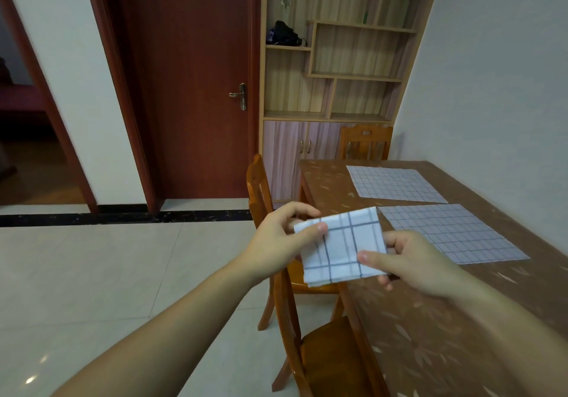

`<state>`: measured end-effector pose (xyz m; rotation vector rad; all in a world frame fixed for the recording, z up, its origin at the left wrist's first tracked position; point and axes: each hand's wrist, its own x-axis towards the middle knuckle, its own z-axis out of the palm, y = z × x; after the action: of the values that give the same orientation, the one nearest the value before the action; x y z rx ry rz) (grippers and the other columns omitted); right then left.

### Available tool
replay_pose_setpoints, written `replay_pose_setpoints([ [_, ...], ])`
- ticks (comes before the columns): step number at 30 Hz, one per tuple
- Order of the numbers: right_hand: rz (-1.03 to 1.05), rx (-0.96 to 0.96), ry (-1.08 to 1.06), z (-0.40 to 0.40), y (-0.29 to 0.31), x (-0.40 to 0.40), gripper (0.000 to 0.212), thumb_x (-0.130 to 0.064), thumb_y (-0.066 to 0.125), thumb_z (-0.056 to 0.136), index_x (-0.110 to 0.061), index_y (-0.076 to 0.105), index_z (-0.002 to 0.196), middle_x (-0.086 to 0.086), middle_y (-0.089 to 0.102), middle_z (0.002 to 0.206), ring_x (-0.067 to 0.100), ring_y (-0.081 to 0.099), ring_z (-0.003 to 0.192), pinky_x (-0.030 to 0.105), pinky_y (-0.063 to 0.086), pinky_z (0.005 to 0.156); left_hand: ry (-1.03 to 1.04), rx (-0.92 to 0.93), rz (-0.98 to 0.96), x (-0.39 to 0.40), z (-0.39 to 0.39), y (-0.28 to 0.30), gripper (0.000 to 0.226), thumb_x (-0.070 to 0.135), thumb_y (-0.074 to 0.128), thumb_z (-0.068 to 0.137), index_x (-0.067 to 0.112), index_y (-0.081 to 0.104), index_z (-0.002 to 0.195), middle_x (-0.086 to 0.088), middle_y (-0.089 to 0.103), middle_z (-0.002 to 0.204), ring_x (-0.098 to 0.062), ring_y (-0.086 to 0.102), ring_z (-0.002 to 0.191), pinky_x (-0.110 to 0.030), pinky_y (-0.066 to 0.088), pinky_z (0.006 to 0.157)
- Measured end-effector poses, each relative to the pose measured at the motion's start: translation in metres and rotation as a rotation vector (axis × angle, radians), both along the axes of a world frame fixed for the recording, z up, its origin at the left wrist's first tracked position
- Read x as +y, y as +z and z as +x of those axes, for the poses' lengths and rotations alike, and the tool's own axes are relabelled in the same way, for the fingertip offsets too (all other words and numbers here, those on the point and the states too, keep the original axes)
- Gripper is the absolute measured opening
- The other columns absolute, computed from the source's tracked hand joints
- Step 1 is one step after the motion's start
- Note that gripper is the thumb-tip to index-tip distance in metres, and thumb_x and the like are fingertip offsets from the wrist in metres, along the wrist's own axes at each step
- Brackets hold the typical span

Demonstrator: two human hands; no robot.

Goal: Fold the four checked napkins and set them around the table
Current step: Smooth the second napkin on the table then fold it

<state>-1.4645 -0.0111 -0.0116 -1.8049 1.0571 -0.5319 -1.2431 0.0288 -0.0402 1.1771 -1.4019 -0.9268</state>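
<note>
A folded white napkin with dark blue checks (pixel 341 247) hangs in the air at the table's left edge, above a chair. My left hand (pixel 281 241) pinches its left side, thumb on top. My right hand (pixel 408 263) pinches its right side the same way. Two unfolded checked napkins lie flat on the brown table (pixel 430 319): one near (pixel 451 233), one farther back (pixel 395 184).
Two wooden chairs stand along the table's left side, one close (pixel 319 356) and one behind (pixel 261 187); a third chair (pixel 365 143) is at the far end. A shelf cabinet (pixel 335 58) and a red door (pixel 196 89) stand behind. Pale tiled floor lies to the left.
</note>
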Motion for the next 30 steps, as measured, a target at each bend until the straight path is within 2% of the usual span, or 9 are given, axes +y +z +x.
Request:
replay_pose_setpoints([
  [3, -0.007, 0.108, 0.081, -0.006, 0.006, -0.005, 0.009, -0.020, 0.067, 0.088, -0.015, 0.074, 0.090, 0.009, 0.073, 0.074, 0.013, 0.062, 0.056, 0.022, 0.050, 0.053, -0.134, -0.159, 0.116, 0.001, 0.001, -0.003, 0.012, 0.028, 0.064, 0.093, 0.019, 0.070, 0.086, 0.003, 0.073, 0.088, -0.009, 0.071, 0.080, -0.021, 0.055, 0.063],
  [7, -0.040, 0.122, -0.025, -0.005, 0.004, -0.011, 0.032, -0.035, 0.055, 0.093, -0.008, 0.071, 0.091, 0.009, 0.071, 0.082, 0.018, 0.068, 0.073, 0.027, 0.055, 0.066, -0.251, -0.162, 0.203, 0.001, -0.006, -0.010, 0.012, 0.027, 0.062, 0.095, 0.020, 0.066, 0.086, 0.003, 0.072, 0.087, -0.008, 0.070, 0.069, -0.017, 0.051, 0.057],
  [9, -0.148, 0.220, -0.050, -0.001, -0.002, -0.012, 0.042, -0.040, 0.049, 0.096, -0.004, 0.064, 0.080, 0.007, 0.061, 0.070, 0.015, 0.060, 0.066, 0.025, 0.047, 0.061, -0.301, -0.188, 0.214, 0.000, -0.009, -0.012, 0.012, 0.029, 0.061, 0.096, 0.020, 0.066, 0.089, 0.007, 0.071, 0.085, -0.007, 0.066, 0.061, -0.017, 0.049, 0.054],
  [12, -0.333, 0.231, -0.105, 0.001, -0.006, -0.012, 0.043, -0.038, 0.049, 0.097, -0.012, 0.054, 0.063, -0.006, 0.049, 0.052, 0.003, 0.048, 0.047, 0.017, 0.036, 0.046, -0.411, -0.178, 0.247, -0.004, -0.014, -0.015, 0.010, 0.030, 0.060, 0.096, 0.023, 0.067, 0.095, 0.008, 0.072, 0.086, -0.006, 0.064, 0.059, -0.017, 0.049, 0.056],
  [16, -0.395, 0.268, -0.106, -0.005, -0.005, -0.011, 0.043, -0.038, 0.052, 0.095, -0.011, 0.056, 0.062, -0.003, 0.050, 0.052, 0.003, 0.050, 0.046, 0.012, 0.035, 0.042, -0.529, -0.259, 0.302, -0.013, -0.021, -0.022, 0.011, 0.028, 0.066, 0.092, 0.023, 0.071, 0.101, -0.002, 0.067, 0.073, -0.008, 0.058, 0.056, -0.014, 0.047, 0.055],
  [19, -0.310, 0.178, -0.258, -0.015, -0.012, -0.008, 0.041, -0.040, 0.058, 0.092, -0.012, 0.062, 0.063, -0.002, 0.059, 0.056, 0.002, 0.057, 0.052, 0.016, 0.041, 0.050, -0.596, -0.232, 0.298, -0.020, -0.028, -0.028, 0.007, 0.025, 0.066, 0.093, 0.026, 0.071, 0.098, 0.002, 0.066, 0.068, -0.007, 0.057, 0.053, -0.013, 0.046, 0.055],
  [23, 0.206, -0.284, -0.415, -0.026, -0.045, 0.010, 0.035, -0.047, 0.063, 0.078, -0.018, 0.070, 0.096, 0.004, 0.076, 0.089, 0.020, 0.072, 0.086, 0.038, 0.057, 0.074, -0.432, -0.028, 0.228, -0.032, -0.050, -0.051, 0.012, 0.023, 0.063, 0.094, 0.020, 0.072, 0.101, 0.001, 0.067, 0.067, -0.007, 0.056, 0.051, -0.018, 0.049, 0.056],
  [26, 0.336, -0.290, -0.369, -0.028, -0.082, 0.029, 0.026, -0.031, 0.063, 0.089, -0.018, 0.066, 0.112, 0.006, 0.076, 0.097, 0.023, 0.073, 0.089, 0.035, 0.055, 0.072, -0.282, 0.057, 0.213, -0.040, -0.078, -0.077, 0.021, 0.024, 0.062, 0.095, 0.013, 0.070, 0.112, -0.002, 0.069, 0.074, -0.008, 0.061, 0.058, -0.019, 0.051, 0.057],
  [30, 0.315, -0.181, -0.545, -0.053, -0.109, 0.037, 0.014, -0.010, 0.055, 0.096, -0.013, 0.064, 0.105, 0.003, 0.073, 0.072, 0.018, 0.068, 0.066, 0.028, 0.053, 0.062, -0.233, 0.074, 0.209, -0.048, -0.118, -0.111, 0.019, 0.029, 0.062, 0.095, 0.023, 0.067, 0.113, 0.008, 0.073, 0.105, -0.005, 0.070, 0.092, -0.019, 0.056, 0.071],
])
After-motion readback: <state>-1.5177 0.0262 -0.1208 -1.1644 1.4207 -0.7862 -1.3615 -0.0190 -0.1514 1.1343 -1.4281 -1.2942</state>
